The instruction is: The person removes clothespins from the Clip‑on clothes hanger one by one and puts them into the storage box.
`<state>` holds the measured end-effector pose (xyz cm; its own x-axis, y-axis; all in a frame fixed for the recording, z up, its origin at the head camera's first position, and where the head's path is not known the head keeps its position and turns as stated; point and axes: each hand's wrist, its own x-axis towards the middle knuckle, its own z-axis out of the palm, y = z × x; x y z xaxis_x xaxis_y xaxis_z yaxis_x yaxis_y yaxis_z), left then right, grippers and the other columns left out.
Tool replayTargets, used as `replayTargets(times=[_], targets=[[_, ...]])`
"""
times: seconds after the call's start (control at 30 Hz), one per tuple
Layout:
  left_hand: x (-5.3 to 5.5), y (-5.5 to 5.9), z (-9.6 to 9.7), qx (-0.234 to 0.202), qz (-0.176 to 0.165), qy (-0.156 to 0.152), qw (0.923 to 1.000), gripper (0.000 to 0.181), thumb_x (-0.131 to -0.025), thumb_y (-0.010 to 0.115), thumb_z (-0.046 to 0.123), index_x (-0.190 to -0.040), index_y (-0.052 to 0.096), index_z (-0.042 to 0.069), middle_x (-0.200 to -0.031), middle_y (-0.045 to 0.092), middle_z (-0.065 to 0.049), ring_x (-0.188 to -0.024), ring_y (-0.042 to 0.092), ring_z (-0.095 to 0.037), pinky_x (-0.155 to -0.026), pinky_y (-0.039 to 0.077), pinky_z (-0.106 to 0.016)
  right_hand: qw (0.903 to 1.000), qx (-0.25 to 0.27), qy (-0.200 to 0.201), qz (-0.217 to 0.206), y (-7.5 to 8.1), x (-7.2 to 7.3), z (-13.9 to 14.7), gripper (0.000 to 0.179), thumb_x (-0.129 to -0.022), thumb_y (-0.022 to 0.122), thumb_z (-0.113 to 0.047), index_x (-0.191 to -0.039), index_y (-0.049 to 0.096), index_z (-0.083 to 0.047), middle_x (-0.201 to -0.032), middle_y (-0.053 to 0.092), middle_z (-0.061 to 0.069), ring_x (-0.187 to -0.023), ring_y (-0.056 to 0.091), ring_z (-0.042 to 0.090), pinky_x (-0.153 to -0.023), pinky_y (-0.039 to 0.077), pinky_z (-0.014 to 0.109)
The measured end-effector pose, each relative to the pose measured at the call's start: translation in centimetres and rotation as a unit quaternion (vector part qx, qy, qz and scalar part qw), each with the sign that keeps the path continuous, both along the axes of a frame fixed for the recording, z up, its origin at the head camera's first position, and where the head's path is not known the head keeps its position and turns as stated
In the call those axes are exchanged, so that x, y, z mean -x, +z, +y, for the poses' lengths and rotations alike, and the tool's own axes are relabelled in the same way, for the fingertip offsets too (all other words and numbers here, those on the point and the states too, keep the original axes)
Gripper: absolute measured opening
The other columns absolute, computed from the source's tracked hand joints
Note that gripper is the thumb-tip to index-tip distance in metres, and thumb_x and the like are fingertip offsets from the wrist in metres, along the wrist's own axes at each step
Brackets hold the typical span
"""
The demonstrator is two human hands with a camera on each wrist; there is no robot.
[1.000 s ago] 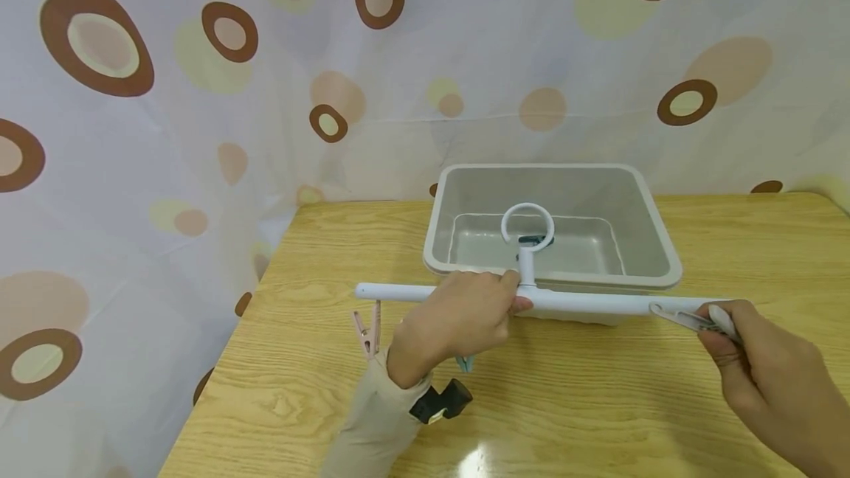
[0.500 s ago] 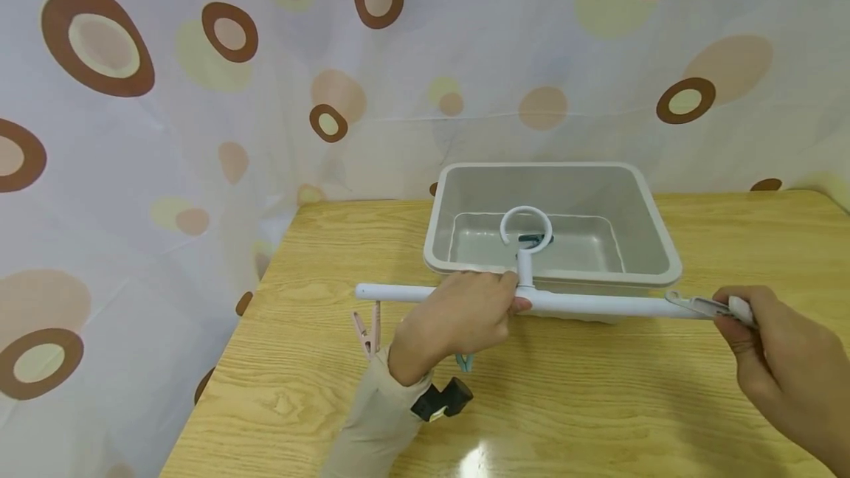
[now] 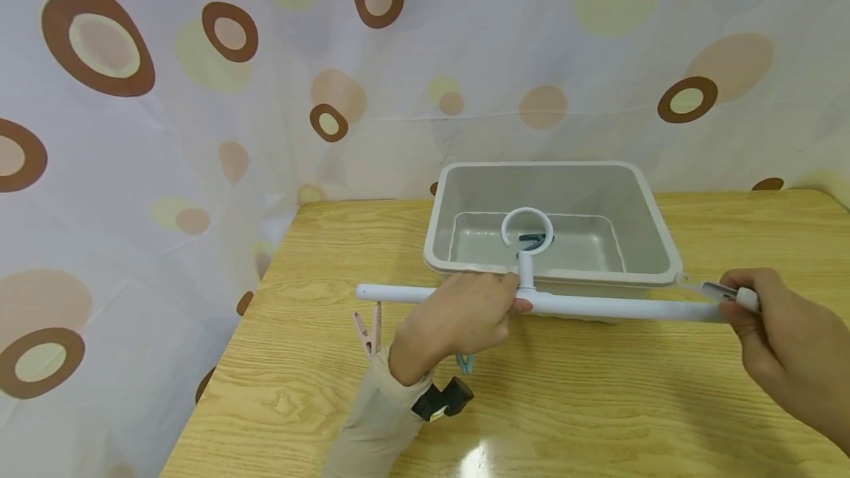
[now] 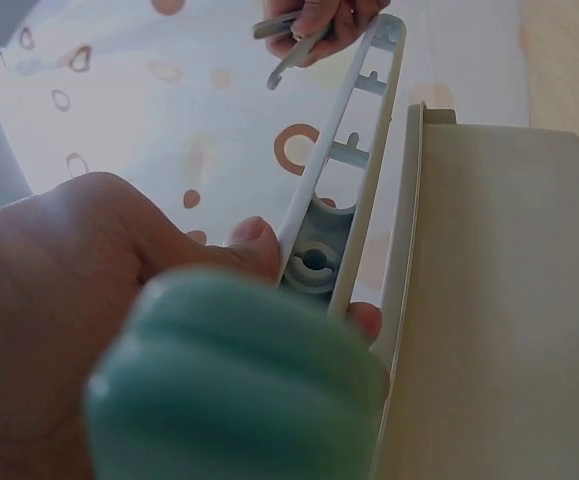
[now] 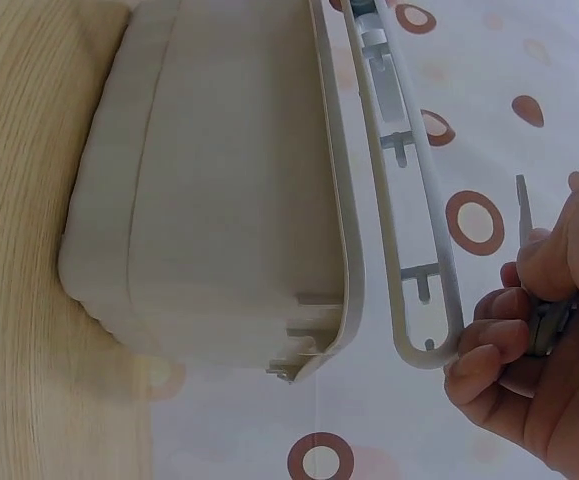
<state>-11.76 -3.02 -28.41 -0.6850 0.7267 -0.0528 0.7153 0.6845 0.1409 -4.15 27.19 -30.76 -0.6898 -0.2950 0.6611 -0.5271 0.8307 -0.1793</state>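
Note:
A white hanger bar [image 3: 617, 307] with a round hook [image 3: 526, 271] lies level in front of the bin. My left hand [image 3: 458, 319] grips the bar beside the hook's stem. At the bar's right end, my right hand [image 3: 786, 338] pinches a grey clothespin [image 3: 720, 291]; in the right wrist view its fingers touch or nearly touch the bar's tip. A pink clothespin [image 3: 377, 327] hangs under the left end. Below my left hand shows a light blue clothespin [image 3: 465, 363], partly hidden. A teal clothespin [image 4: 239, 380] looms blurred in the left wrist view.
Behind the bar stands a grey plastic bin [image 3: 434, 242] with a dark teal clip [image 3: 531, 240] on its floor. All of it is on a wooden table [image 3: 279, 404]. A patterned curtain [image 3: 265, 116] hangs behind the table.
My right hand has moved right along the bar with the grey clothespin, toward the bar's end. The left hand, bar and bin have stayed almost still.

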Motion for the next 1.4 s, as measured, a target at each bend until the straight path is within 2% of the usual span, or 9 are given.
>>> replayTargets(times=[0.1,0.33,0.6,0.7,0.8,0.93,1.1,1.2,1.4], targets=[[0.0,0.0,0.0,0.001,-0.001,0.001,1.0000,0.024,-0.103,0.045,0.030,-0.090,0.052,0.012,-0.070,0.045,0.004,-0.063,0.050,-0.010,-0.057,0.044,-0.025,1.0000,-0.004,-0.001,-0.007,0.0,0.2,0.1,0.048,-0.106,0.032,-0.024,-0.099,0.047,0.020,-0.064,0.052,0.011,-0.051,0.024,-0.010,-0.039,0.024,0.012],[0.1,0.0,0.0,0.003,-0.008,-0.006,0.9999,0.016,-0.101,0.048,0.025,-0.094,0.053,0.012,-0.072,0.049,0.005,-0.065,0.051,-0.011,-0.058,0.044,-0.027,0.9998,-0.014,0.000,-0.013,0.2,0.7,0.8,0.038,-0.105,0.035,-0.015,-0.099,0.047,0.021,-0.067,0.056,0.021,-0.050,0.027,-0.011,-0.039,0.026,0.010],[0.0,0.0,0.0,0.005,-0.013,-0.005,0.9999,0.021,-0.103,0.045,0.030,-0.094,0.051,0.012,-0.070,0.045,0.005,-0.064,0.050,-0.011,-0.058,0.043,-0.026,0.9996,-0.026,0.012,-0.006,0.3,1.7,1.4,0.041,-0.106,0.034,-0.019,-0.101,0.047,0.019,-0.062,0.049,0.007,-0.049,0.024,-0.008,-0.039,0.025,0.011],[0.0,0.0,-0.1,0.007,-0.017,-0.005,0.9998,0.024,-0.103,0.043,0.033,-0.095,0.051,0.012,-0.069,0.044,0.004,-0.064,0.050,-0.011,-0.058,0.042,-0.026,0.9992,-0.036,0.014,-0.001,0.6,2.1,1.6,0.050,-0.106,0.030,-0.027,-0.100,0.047,0.019,-0.063,0.051,0.011,-0.050,0.025,-0.009,-0.040,0.026,0.011],[0.0,0.1,-0.1,0.006,-0.009,-0.007,0.9999,0.025,-0.103,0.043,0.034,-0.095,0.051,0.012,-0.070,0.044,0.005,-0.064,0.050,-0.011,-0.059,0.043,-0.027,0.9988,-0.047,0.012,0.000,1.0,2.6,1.6,0.052,-0.106,0.028,-0.028,-0.099,0.047,0.020,-0.066,0.054,0.018,-0.050,0.029,-0.009,-0.041,0.027,0.010],[0.0,0.0,0.0,0.000,0.001,-0.009,1.0000,0.024,-0.103,0.044,0.034,-0.094,0.052,0.012,-0.070,0.045,0.005,-0.065,0.051,-0.011,-0.061,0.045,-0.027,0.9986,-0.051,0.002,-0.010,1.4,3.0,1.7,0.038,-0.106,0.034,-0.016,-0.101,0.047,0.020,-0.069,0.055,0.021,-0.051,0.034,-0.007,-0.042,0.028,0.011],[0.0,0.1,-0.1,-0.001,0.000,-0.007,1.0000,0.024,-0.102,0.045,0.033,-0.093,0.053,0.013,-0.070,0.046,0.005,-0.065,0.051,-0.010,-0.062,0.046,-0.027,0.9980,-0.054,-0.016,-0.028,1.4,3.2,1.9,0.024,-0.103,0.041,-0.006,-0.104,0.046,0.017,-0.070,0.055,0.018,-0.051,0.032,-0.006,-0.042,0.027,0.015],[0.0,0.2,-0.1,-0.001,0.003,-0.007,1.0000,0.024,-0.102,0.045,0.033,-0.091,0.053,0.013,-0.069,0.046,0.005,-0.065,0.051,-0.010,-0.062,0.046,-0.026,0.9977,-0.061,-0.016,-0.024,1.4,3.3,2.0,0.029,-0.104,0.038,-0.011,-0.104,0.046,0.016,-0.070,0.054,0.016,-0.051,0.030,-0.006,-0.042,0.026,0.015],[0.0,0.1,-0.2,-0.001,0.006,-0.011,0.9999,0.025,-0.102,0.045,0.033,-0.091,0.053,0.012,-0.069,0.045,0.005,-0.064,0.051,-0.010,-0.061,0.045,-0.026,0.9974,-0.071,-0.003,-0.013,1.8,3.8,2.1,0.037,-0.106,0.034,-0.017,-0.102,0.047,0.018,-0.070,0.056,0.020,-0.051,0.033,-0.005,-0.043,0.027,0.013]])
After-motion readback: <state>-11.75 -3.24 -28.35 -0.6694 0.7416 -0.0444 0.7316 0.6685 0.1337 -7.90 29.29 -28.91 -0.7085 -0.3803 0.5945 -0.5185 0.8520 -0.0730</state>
